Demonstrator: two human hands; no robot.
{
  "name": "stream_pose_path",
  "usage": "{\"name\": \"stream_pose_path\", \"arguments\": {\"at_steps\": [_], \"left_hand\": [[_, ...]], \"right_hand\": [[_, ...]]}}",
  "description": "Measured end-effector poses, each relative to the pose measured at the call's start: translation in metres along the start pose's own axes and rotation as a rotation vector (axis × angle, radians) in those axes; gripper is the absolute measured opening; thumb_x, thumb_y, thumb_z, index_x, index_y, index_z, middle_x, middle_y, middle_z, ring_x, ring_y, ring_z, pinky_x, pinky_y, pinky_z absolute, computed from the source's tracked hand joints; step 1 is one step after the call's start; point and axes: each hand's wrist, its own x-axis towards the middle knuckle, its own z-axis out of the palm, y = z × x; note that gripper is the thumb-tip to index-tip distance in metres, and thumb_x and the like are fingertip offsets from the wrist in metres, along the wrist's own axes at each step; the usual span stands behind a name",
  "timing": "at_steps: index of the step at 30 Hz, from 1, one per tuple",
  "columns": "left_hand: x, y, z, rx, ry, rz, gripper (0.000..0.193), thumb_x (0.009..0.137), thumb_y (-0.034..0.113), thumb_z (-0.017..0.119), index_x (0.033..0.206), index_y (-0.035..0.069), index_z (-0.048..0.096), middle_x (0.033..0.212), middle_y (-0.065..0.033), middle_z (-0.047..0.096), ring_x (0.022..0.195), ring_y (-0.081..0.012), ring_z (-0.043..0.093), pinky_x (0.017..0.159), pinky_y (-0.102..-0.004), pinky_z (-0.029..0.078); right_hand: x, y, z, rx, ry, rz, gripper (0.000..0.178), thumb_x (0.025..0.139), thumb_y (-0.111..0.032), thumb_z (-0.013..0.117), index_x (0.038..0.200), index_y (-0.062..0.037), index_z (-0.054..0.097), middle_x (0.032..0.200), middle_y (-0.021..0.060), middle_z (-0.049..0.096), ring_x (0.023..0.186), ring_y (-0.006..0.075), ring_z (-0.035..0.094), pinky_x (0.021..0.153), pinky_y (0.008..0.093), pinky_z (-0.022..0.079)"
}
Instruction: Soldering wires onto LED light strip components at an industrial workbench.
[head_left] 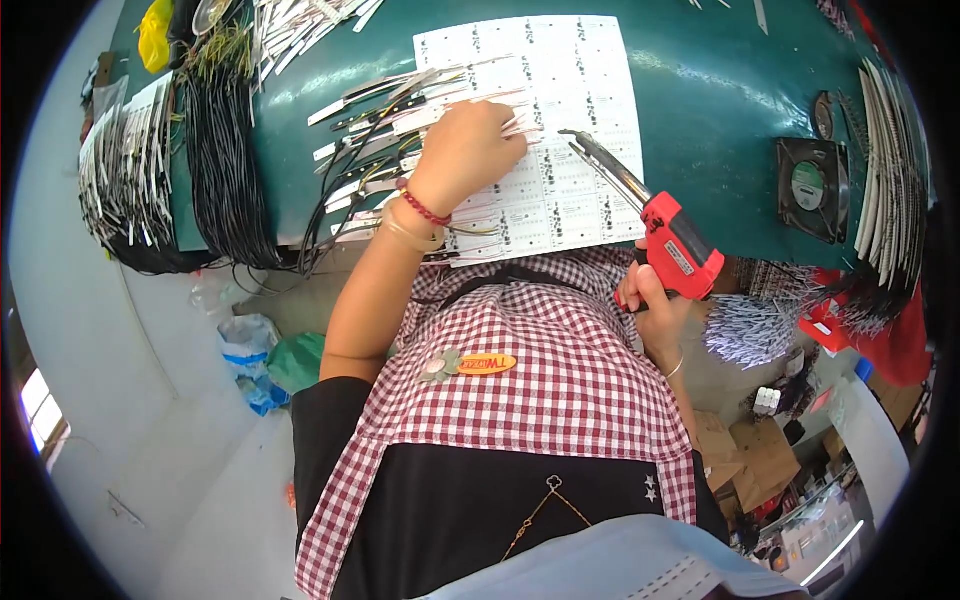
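My left hand (468,145) is closed over a white circuit board panel (590,100), its fingers pinched on thin wires (513,127) near the panel's middle; the fingertips are partly hidden. My right hand (655,300) is wrapped round the grip of a red soldering gun (680,245). The gun's long metal tip points up and left over the panel, just right of my left hand. Several narrow strips with black cables (350,150) lie in a row along the panel's left side, their coloured wire ends reaching onto it.
On the green table (720,120), a thick bundle of black cables (225,160) and a stack of strips (135,150) hang over the left edge. Loose white strips (300,30) lie at the far left. A small black fan (812,190) and more bundled strips (890,170) are at the right.
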Motion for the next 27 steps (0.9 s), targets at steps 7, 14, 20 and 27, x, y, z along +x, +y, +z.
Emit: {"name": "stream_pose_path", "arguments": {"at_steps": [7, 14, 20, 27], "left_hand": [[0.0003, 0.0013, 0.0007, 0.007, 0.007, -0.03, 0.022, 0.07, 0.021, 0.058, 0.068, 0.0, 0.063, 0.062, -0.0202, 0.059, 0.059, -0.0364, 0.059, 0.056, -0.0432, 0.048], [0.001, 0.0022, 0.0036, 0.0, 0.046, -0.046, 0.022, 0.069, 0.022, 0.058, 0.067, 0.0, 0.064, 0.061, -0.0196, 0.059, 0.059, -0.0364, 0.059, 0.056, -0.0434, 0.048], [-0.0002, 0.0045, 0.0035, -0.036, 0.069, -0.047, 0.022, 0.068, 0.021, 0.058, 0.066, 0.0, 0.064, 0.06, -0.0199, 0.059, 0.058, -0.037, 0.059, 0.056, -0.0437, 0.048], [0.0007, 0.0068, 0.005, -0.001, 0.086, -0.072, 0.02, 0.067, 0.019, 0.057, 0.066, 0.0, 0.065, 0.06, -0.0209, 0.059, 0.057, -0.0376, 0.059, 0.055, -0.0443, 0.048]], "right_hand": [[-0.0018, 0.0054, 0.0079, -0.035, 0.028, 0.006, 0.027, 0.088, -0.006, 0.054, 0.112, 0.0058, 0.051, 0.061, 0.001, 0.05, 0.051, 0.0072, 0.045, 0.05, 0.0225, 0.039], [0.0026, 0.0039, 0.0103, -0.212, 0.028, 0.033, 0.025, 0.088, -0.01, 0.054, 0.108, 0.0045, 0.047, 0.059, 0.0026, 0.047, 0.048, 0.0091, 0.041, 0.048, 0.0249, 0.036], [0.0024, 0.007, 0.005, -0.278, -0.001, 0.036, 0.014, 0.088, -0.01, 0.054, 0.094, 0.002, 0.05, 0.059, 0.0019, 0.047, 0.049, 0.0085, 0.042, 0.049, 0.0243, 0.036], [-0.0022, 0.008, 0.008, -0.277, 0.007, 0.021, 0.019, 0.088, -0.009, 0.054, 0.101, 0.0033, 0.05, 0.059, 0.0021, 0.047, 0.05, 0.0084, 0.043, 0.05, 0.0241, 0.036]]}}
